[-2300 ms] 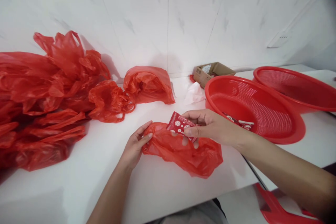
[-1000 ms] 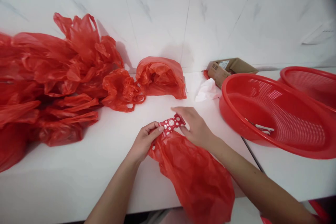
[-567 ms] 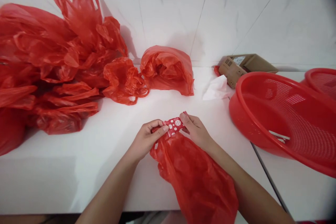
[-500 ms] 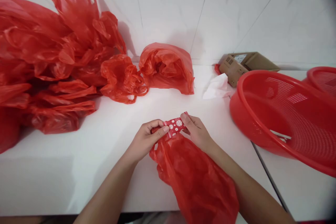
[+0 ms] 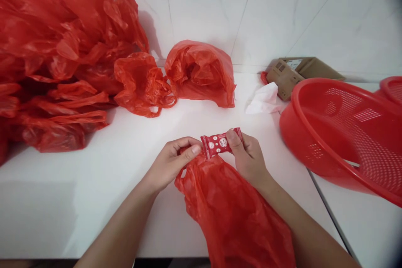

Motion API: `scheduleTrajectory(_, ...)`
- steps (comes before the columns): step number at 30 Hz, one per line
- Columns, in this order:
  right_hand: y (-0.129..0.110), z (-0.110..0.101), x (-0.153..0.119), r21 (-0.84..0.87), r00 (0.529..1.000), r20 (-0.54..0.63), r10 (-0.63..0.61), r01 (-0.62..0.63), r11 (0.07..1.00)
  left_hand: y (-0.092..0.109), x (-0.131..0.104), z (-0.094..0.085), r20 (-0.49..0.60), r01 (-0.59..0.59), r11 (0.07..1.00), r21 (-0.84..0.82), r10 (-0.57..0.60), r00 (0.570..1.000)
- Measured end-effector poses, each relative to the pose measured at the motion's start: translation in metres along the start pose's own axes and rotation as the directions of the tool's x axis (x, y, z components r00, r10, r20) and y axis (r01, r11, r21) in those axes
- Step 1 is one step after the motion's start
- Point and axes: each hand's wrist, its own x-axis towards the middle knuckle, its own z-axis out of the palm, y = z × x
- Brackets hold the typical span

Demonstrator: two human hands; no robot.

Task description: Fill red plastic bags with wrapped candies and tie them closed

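Observation:
Between my hands is a small red packet (image 5: pixel 217 144) with white round prints. My right hand (image 5: pixel 249 155) pinches its right end, thumb on top. My left hand (image 5: pixel 174 160) is closed at the top edge of a thin red plastic bag (image 5: pixel 241 213), its thumb tip just left of the packet. The bag hangs down below the packet, over the table's front edge and against my right forearm. What lies under my left fingers is mostly hidden.
A large heap of red bags (image 5: pixel 72 46) fills the left. Two crumpled bags, one rounded (image 5: pixel 204 75), sit by the wall. Rightward are a white tissue (image 5: pixel 264 99), a cardboard box (image 5: pixel 284 77) and a red perforated basket (image 5: pixel 333 150), with another behind it.
My right hand has moved slightly right with the packet, and my left thumb has come off the packet's left end, which now shows whole. The view has shifted a little.

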Motion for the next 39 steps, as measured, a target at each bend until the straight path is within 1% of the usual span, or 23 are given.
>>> scheduleTrajectory(3, -0.002, 0.002, -0.002, -0.019, 0.999, 0.046, -0.02, 0.021, 1.0, -0.001, -0.001, 0.005, 0.089, -0.02, 1.0, -0.023, 0.022, 0.996)
scheduleTrajectory(5, 0.0, 0.003, -0.004, 0.004, 0.998, 0.055, -0.039, 0.039, 0.999, -0.001, -0.002, 0.008, 0.104, -0.032, 0.999, -0.028, 0.034, 0.994)
scheduleTrajectory(9, 0.004, 0.005, -0.006, 0.031, 0.995, 0.011, -0.098, 0.097, 0.995, 0.0, -0.004, 0.008, 0.082, -0.052, 0.998, 0.038, 0.048, 0.995)
scheduleTrajectory(11, 0.005, 0.006, -0.007, 0.026, 0.994, -0.012, -0.106, 0.106, 0.994, 0.0, -0.005, 0.007, 0.068, -0.074, 0.995, 0.072, 0.069, 0.995)
scheduleTrajectory(15, 0.006, 0.006, -0.008, 0.049, 0.991, -0.029, -0.134, 0.136, 0.99, -0.001, -0.007, 0.009, 0.05, -0.093, 0.995, 0.031, 0.091, 0.995)
scheduleTrajectory(19, 0.006, 0.007, -0.007, 0.038, 0.989, -0.051, -0.14, 0.142, 0.989, -0.004, -0.009, 0.01, 0.007, -0.065, 0.998, 0.006, 0.065, 0.998)
scheduleTrajectory(23, 0.007, 0.007, -0.007, 0.04, 0.985, -0.051, -0.162, 0.164, 0.986, -0.005, -0.009, 0.01, -0.039, -0.054, 0.998, 0.016, 0.055, 0.998)
scheduleTrajectory(33, 0.013, 0.007, -0.007, 0.075, 0.97, -0.049, -0.238, 0.241, 0.968, -0.004, -0.008, 0.009, 0.02, -0.092, 0.995, 0.045, 0.091, 0.996)
scheduleTrajectory(39, 0.012, 0.006, -0.007, 0.031, 0.976, -0.04, -0.214, 0.215, 0.976, -0.003, -0.009, 0.01, 0.038, -0.095, 0.995, 0.012, 0.095, 0.995)
